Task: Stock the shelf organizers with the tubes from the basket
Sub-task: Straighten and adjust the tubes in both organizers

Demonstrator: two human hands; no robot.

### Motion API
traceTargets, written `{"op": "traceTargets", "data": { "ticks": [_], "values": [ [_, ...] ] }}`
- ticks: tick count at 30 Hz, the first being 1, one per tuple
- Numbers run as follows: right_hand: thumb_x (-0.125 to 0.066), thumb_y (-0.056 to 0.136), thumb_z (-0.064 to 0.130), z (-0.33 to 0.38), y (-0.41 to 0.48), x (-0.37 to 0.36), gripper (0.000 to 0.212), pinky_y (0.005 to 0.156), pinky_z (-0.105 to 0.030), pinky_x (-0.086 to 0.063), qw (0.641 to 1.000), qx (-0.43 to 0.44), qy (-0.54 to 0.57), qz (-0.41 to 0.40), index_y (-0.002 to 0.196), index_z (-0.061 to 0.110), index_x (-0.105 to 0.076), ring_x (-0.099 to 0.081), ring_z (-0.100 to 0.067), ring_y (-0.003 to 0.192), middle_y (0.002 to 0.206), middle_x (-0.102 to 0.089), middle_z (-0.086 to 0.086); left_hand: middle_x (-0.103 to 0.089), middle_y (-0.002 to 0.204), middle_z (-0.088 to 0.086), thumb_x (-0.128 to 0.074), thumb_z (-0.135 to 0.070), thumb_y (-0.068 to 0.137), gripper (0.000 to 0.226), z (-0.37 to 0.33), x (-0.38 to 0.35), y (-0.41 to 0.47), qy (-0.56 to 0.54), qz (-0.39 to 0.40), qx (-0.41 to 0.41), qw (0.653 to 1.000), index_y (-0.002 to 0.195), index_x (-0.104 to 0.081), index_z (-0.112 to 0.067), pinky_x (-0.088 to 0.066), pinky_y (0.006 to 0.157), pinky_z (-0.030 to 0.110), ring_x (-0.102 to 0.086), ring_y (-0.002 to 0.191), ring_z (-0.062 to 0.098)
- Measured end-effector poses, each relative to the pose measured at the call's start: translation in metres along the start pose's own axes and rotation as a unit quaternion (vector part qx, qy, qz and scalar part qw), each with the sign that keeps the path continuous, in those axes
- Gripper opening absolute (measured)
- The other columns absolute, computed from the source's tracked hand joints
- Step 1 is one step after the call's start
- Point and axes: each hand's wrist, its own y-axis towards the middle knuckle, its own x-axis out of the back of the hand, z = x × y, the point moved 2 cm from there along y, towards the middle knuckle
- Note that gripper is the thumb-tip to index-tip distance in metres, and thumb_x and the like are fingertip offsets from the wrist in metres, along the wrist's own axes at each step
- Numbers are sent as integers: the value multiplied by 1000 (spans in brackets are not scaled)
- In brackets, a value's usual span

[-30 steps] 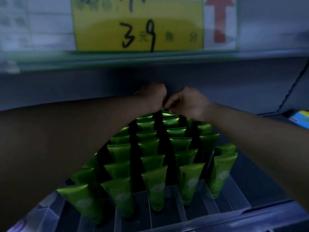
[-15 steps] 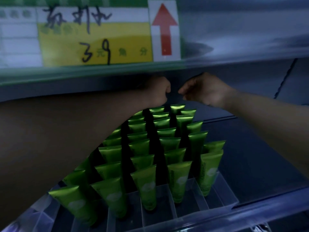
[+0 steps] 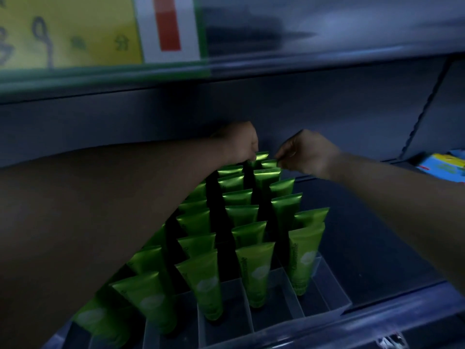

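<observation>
Roughly twenty-five green tubes (image 3: 254, 270), four rows, two hands (image 3: 309, 153) behind.

Price card on the shelf edge, lettering on the green tubes

The yellow price card (image 3: 68, 31) clipped to the upper shelf edge (image 3: 327, 59) carries a handwritten "9" and the printed character 分, with one more printed character between them too blurred to read; beside it sits a white panel with a red arrow shaft (image 3: 168, 26). The front green tubes (image 3: 256, 270) bear vertical lettering, on one (image 3: 303, 258) seemingly ending in "mile", too smeared to read in full.
</observation>
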Motion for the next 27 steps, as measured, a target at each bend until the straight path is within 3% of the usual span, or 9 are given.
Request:
{"op": "traceTargets", "data": {
  "ticks": [2,4,5,7,9,13,18,22,27],
  "values": [
    [-69,81,11,-3,1,-4,12,50,-8,-36,1000,-11,-1,-4,91,15,-74,-53,3,64,71,-59,6,-72,98,6,-72,-12,78,18,0,-2,0,6,1,3,1000,95,-73,-9,-49,78,26,-65,91,18],
    [-68,81,10,-6,3,-8,10,51,-5,-41,1000,-18,24,-6,88,14,-74,-55,7,50,69,-64,1,-72,93,7,-72,-12,77,14,0,-2,0,12,-8,8,1000,92,-74,-10,-47,73,24,-66,87,19],
    [-68,82,9,-7,4,-9,9,58,-6,-46,999,-20,41,-7,87,13,-74,-56,8,49,71,-68,-3,-72,91,7,-72,-13,77,13,0,-2,0,14,-13,9,1000,90,-74,-10,-46,72,23,-66,86,19],
    [-67,82,7,-8,5,-12,9,74,-22,-56,996,-32,83,-5,87,11,-74,-65,-3,63,78,-71,-10,-72,88,6,-72,-13,78,11,0,-2,-1,17,-18,12,1000,89,-74,-12,-46,71,23,-66,84,19],
    [-68,82,6,-6,5,-14,8,72,-29,-58,993,-43,114,1,87,9,-73,-67,-16,66,75,-69,-10,-72,87,6,-70,-14,79,9,0,-2,-2,23,-23,12,999,87,-74,-13,-46,71,23,-66,84,20],
    [-71,80,7,0,6,-15,7,54,-15,-53,988,-48,144,7,85,12,-71,-59,-12,56,69,-63,-3,-71,92,7,-64,-14,82,11,-2,-2,-3,33,-38,8,999,86,-74,-16,-52,78,30,-66,88,24],
    [-70,81,9,4,7,-16,10,55,-14,-53,991,-27,130,14,90,13,-73,-61,-15,67,76,-65,-5,-71,95,6,-68,-16,80,8,-3,-2,-2,44,-45,6,998,87,-73,-17,-48,74,28,-66,89,24],
    [-70,82,10,4,7,-16,12,52,-13,-53,990,-30,137,22,93,12,-73,-58,-6,54,78,-65,-7,-72,92,5,-70,-17,78,7,-2,-1,-2,49,-49,7,998,85,-73,-18,-48,71,26,-66,85,23],
    [-70,82,11,7,6,-15,14,50,-12,-51,988,-38,148,38,96,12,-73,-57,-10,60,75,-63,-4,-72,93,5,-71,-18,79,8,-1,-3,-3,50,-53,7,997,86,-73,-18,-45,70,24,-66,86,23]
  ]
}}
